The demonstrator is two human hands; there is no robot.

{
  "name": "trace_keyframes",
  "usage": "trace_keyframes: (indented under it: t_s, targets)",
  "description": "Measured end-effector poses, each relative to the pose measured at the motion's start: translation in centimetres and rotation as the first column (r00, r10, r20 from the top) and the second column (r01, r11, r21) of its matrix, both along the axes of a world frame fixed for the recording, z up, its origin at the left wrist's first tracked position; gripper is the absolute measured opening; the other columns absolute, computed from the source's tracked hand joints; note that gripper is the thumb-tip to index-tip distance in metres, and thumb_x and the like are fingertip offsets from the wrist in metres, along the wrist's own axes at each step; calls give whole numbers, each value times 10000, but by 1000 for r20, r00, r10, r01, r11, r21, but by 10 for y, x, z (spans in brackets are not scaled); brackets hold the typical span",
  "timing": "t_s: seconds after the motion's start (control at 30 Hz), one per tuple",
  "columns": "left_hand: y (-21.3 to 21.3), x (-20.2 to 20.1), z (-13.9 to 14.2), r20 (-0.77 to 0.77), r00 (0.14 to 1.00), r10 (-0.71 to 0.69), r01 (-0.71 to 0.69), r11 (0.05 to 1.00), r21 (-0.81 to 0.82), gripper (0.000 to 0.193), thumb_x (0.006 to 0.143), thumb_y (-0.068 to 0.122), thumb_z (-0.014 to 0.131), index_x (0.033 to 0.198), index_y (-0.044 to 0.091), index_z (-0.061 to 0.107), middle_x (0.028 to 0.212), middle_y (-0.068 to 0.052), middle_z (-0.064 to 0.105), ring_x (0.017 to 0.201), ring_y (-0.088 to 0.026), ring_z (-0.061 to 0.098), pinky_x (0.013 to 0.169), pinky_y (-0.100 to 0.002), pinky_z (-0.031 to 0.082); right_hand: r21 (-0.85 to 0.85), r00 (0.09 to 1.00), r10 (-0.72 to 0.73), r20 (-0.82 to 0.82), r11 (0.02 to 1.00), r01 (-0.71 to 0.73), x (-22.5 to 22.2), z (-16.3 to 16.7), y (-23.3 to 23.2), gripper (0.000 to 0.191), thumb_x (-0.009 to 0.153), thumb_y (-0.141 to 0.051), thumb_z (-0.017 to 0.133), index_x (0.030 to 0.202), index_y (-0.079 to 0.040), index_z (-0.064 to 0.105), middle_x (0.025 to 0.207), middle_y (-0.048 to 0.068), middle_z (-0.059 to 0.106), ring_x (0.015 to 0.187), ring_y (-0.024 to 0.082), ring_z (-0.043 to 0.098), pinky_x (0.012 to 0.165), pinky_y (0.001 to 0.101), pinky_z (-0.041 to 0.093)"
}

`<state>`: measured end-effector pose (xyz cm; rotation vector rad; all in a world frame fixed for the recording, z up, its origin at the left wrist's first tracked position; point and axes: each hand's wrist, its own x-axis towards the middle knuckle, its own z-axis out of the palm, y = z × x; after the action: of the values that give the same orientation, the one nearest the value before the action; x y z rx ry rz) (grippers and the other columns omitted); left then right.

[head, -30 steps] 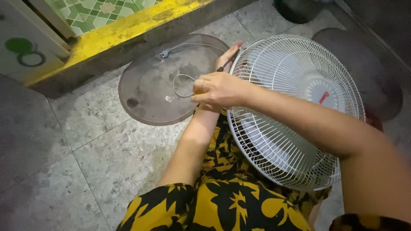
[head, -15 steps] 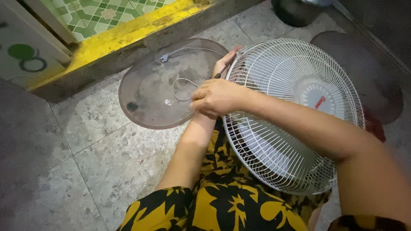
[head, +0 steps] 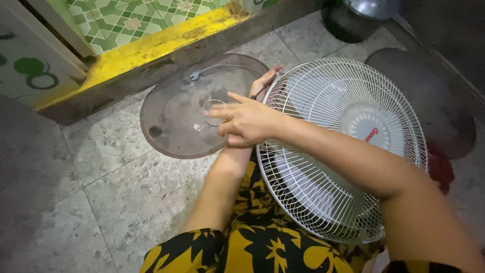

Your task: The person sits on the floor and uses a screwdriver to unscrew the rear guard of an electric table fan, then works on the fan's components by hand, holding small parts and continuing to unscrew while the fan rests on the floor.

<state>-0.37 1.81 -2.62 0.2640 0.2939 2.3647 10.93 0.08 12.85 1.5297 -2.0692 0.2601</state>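
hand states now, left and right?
Left hand: mostly hidden under the right, fingers at the fan grille rim; grip cannot be told.
Right hand: fingers loosely spread at the rim; grip unclear.

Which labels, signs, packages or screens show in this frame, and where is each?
Round hub badge: centre of the white wire fan guard, pale grey disc with small red lettering.
Door panel print: far left, white surface with green circle shapes; decoration, not a sign.
No packages or screens in view.
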Motion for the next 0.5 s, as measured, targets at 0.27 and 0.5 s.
trace_keyframes:
  t_s: [0.27,0.5]
  targets:
    - [1,-7,-13,-18,1000,-7,6,1000,-14,282,1074,191,554,1273,3,623,1111,-98,692,1000,-200,657,943,-377,541,201,893,-166,417,976,87,-1,-5,2,255,809,-157,706,1039,-220,796,956,81,610,978,292,629,815,439,515]
    - [3,-7,-20,-59,991,119,-124,988,-96,343,1041,175,554,1317,-19,611,1233,-100,690,1105,-177,668,1020,-330,539,-31,988,17,156,999,-12,-3,-5,4,155,729,-239,706,869,-173,703,1192,139,655,1148,353,636,936,504,487]
